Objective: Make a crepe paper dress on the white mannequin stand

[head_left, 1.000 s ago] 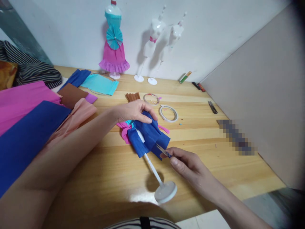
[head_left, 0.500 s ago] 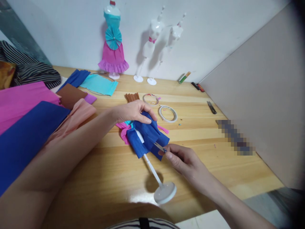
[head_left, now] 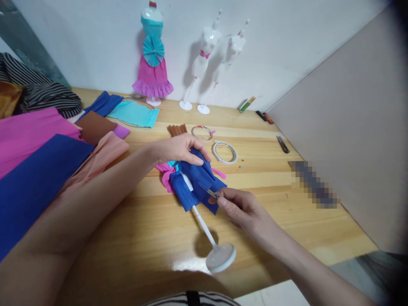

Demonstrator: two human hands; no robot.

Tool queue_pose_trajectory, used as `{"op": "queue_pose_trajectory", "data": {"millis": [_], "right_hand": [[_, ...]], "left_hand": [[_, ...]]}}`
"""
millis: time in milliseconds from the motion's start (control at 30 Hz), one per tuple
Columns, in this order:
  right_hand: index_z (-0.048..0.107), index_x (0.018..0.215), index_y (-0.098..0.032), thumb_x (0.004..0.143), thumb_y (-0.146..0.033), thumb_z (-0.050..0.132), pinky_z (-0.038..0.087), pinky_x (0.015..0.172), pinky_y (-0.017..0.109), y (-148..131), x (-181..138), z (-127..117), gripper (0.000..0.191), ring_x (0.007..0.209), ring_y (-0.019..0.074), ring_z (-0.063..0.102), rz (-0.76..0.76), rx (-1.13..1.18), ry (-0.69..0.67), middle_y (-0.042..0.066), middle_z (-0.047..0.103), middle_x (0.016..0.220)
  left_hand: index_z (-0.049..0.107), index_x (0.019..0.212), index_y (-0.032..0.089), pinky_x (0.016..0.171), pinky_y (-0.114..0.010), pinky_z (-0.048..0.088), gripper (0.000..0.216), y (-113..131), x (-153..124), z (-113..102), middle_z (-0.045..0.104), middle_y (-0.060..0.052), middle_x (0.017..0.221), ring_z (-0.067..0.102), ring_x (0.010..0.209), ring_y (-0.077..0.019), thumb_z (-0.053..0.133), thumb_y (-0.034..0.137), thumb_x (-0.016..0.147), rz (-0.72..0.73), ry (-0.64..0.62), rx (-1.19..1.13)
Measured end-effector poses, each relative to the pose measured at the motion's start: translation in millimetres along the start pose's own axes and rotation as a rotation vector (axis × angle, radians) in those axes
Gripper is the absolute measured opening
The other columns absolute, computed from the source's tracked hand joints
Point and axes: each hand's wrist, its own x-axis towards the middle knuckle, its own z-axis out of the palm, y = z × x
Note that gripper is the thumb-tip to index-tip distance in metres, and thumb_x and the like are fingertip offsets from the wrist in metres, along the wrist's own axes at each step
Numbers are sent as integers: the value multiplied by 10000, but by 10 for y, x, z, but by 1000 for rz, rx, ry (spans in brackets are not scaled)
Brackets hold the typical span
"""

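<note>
A small white dress-form mannequin [head_left: 205, 229] lies tilted over the table, its round base toward me. Blue crepe paper [head_left: 194, 173] wraps its lower part like a skirt, with pink and turquoise paper at the upper end. My left hand [head_left: 180, 149] is closed over the top of the blue paper, thumb on the near side. Scissors [head_left: 210, 193] are in my right hand [head_left: 239, 206], their blades lying against the blue paper. The handles are mostly hidden by my fingers.
Crepe paper sheets [head_left: 38, 170] cover the left side. Tape rolls [head_left: 225, 162] lie beyond my hands, near pleated brown paper [head_left: 177, 129]. Along the wall stand a dressed mannequin [head_left: 152, 72] and two white ones [head_left: 200, 66]. A utility knife [head_left: 282, 144] lies at right.
My right hand has moved slightly up and left with the scissors, and the blades now reach further over the blue paper. My left hand stays on the paper.
</note>
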Motion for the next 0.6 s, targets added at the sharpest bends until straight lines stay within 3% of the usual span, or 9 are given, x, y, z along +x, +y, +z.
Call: {"op": "queue_pose_trajectory", "data": {"millis": [300,600], "right_hand": [[591,781,-126,732,-700,570,102,398,237,-40,63,-32,576,421,53,163,105,175,-56,-102,218,485],[602,783,-117,713,-688,600,120,400,232,-29,69,-23,575,419,53,185,117,190,-48,-96,254,478]], "left_hand": [[723,916,108,711,-225,521,241,13,-4,10,733,-68,887,675,761,-143,711,141,677,-19,15,-15],[725,911,110,716,-221,530,238,0,11,-2,736,-60,871,675,735,-130,717,128,674,-30,6,-52]]}}
